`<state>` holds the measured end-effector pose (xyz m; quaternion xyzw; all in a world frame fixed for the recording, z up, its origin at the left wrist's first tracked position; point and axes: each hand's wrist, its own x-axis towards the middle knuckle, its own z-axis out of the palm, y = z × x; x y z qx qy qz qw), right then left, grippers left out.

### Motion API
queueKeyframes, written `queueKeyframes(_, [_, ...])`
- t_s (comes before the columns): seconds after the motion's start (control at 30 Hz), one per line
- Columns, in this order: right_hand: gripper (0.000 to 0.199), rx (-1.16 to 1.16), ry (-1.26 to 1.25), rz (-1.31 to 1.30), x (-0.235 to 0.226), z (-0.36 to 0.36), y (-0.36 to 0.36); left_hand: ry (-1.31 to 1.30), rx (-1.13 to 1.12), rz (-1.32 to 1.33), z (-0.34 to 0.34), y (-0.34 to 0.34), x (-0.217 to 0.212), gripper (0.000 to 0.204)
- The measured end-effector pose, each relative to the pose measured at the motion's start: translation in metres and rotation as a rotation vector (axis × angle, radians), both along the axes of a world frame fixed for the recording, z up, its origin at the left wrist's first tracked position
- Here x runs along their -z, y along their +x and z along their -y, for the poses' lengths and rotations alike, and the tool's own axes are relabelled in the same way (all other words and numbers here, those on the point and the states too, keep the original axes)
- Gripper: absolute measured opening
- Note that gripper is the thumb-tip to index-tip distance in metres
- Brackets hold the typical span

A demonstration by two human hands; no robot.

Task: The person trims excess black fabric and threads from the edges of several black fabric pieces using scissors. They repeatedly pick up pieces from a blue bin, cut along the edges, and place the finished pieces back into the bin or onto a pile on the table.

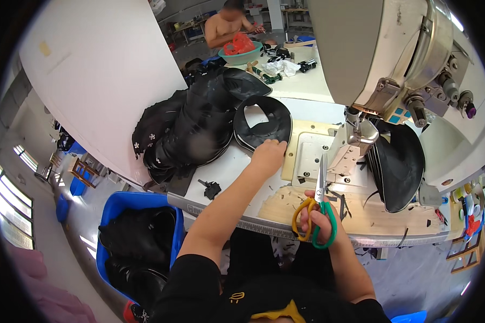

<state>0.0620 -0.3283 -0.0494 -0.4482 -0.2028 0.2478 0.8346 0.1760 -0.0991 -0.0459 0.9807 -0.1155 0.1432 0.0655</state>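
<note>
Green-and-yellow scissor handles (334, 225), black panel (278, 123)

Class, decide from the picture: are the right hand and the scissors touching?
Touching. The head view shows the right hand gripping the scissors by their yellow and green handles.

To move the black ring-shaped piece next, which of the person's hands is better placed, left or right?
Probably the left hand: it rests at the near edge of the black ring-shaped piece. The right hand holds scissors, so it seems less free.
</note>
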Motion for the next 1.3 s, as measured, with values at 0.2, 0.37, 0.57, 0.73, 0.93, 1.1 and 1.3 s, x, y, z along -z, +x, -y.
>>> queueKeyframes(0.2, [0.052, -0.008, 0.027, -0.023, 0.004, -0.001, -0.001, 0.120, 0.008, -0.001, 0.006, 0.001, -0.003, 0.040])
queueKeyframes(0.37, [0.051, -0.009, 0.025, -0.031, 0.004, 0.002, 0.000, 0.096, 0.008, 0.004, 0.011, 0.003, -0.008, 0.026])
queueKeyframes(0.57, [0.050, -0.027, -0.010, -0.032, -0.001, 0.002, 0.001, -0.202, -0.137, 0.134, 0.004, 0.018, 0.003, 0.017])
queueKeyframes(0.73, [0.048, -0.064, -0.005, -0.039, -0.005, -0.001, 0.002, -0.467, -0.162, 0.416, -0.010, 0.007, -0.031, 0.022])
queueKeyframes(0.93, [0.046, -0.001, 0.043, 0.050, -0.002, 0.009, -0.001, -0.350, 0.298, 0.456, 0.032, -0.106, -0.084, 0.027])
queueKeyframes(1.1, [0.045, 0.037, 0.126, 0.002, 0.009, 0.001, 0.000, -0.290, 0.465, 0.153, 0.050, -0.145, -0.062, 0.036])
queueKeyframes(1.3, [0.044, 0.038, 0.059, -0.018, 0.009, 0.000, 0.002, -0.279, 0.039, 0.339, 0.006, -0.064, -0.032, 0.045])
